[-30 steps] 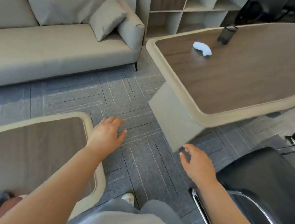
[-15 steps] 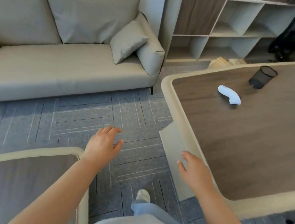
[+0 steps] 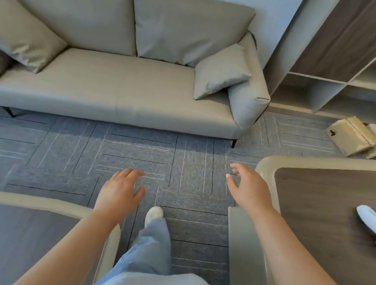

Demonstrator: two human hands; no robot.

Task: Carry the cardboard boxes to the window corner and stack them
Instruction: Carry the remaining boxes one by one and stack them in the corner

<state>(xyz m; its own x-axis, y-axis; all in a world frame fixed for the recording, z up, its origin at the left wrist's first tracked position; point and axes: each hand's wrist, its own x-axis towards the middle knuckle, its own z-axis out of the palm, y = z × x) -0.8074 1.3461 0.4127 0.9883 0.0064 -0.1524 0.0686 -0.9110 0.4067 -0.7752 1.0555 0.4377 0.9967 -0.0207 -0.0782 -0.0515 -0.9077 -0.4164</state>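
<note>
One wide-angle camera sits on the person's head, looking forward and steeply down. It is close above the grey-blue lined carpet tiles point(image 3: 72, 155) and faces the long grey fabric sofa point(image 3: 118, 91), which lies farther ahead across the upper frame.

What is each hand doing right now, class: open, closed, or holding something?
Left hand: open, fingers relaxed, holding nothing.
Right hand: open, fingers spread, holding nothing.

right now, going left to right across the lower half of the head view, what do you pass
left table → left hand → white shoe → right hand → white curved object lying on the right table
</note>
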